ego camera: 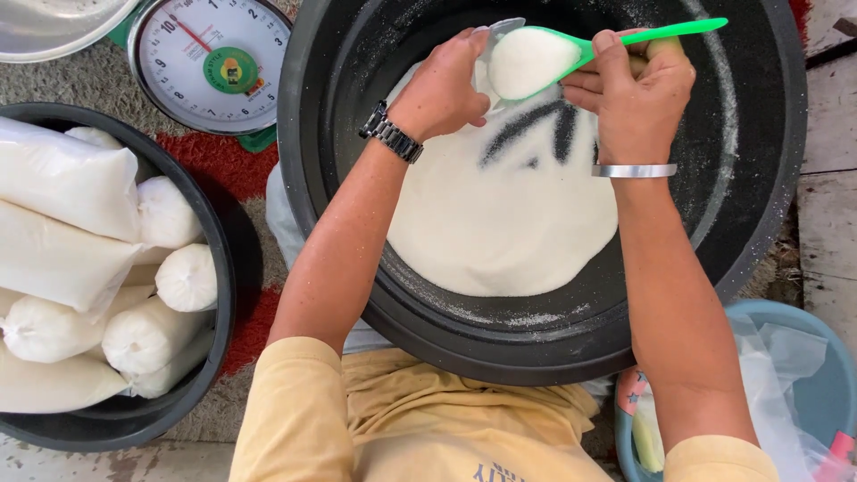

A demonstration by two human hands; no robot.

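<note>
A green plastic scoop (571, 49), heaped with white granules, is held over the far side of a large black basin (768, 178), above the bed of white granular powder (500, 214) that lies in the basin's bottom. The scoop's handle is gripped by the right hand (638, 89), fingers (580, 85) wrapped closed around it just behind the bowl. The left hand (442, 85) is curled beside the bowl's near rim, where a thin clear edge, probably the mouth of a plastic bag (502, 27), is pinched; the rest of that bag cannot be made out. The scoop is judged light and stiff, best taken by its handle and kept level, since the loose load would spill readily at any tilt. The granules are judged dry and free-flowing, heavy only in bulk. The fingertips of the left hand are hidden behind the knuckles. To the left, a smaller black tub (219, 268) of filled, tied white bags (71, 178) is cut off by the frame, as is a dial scale (210, 62) at the top and a blue bucket (830, 384) at lower right.
</note>
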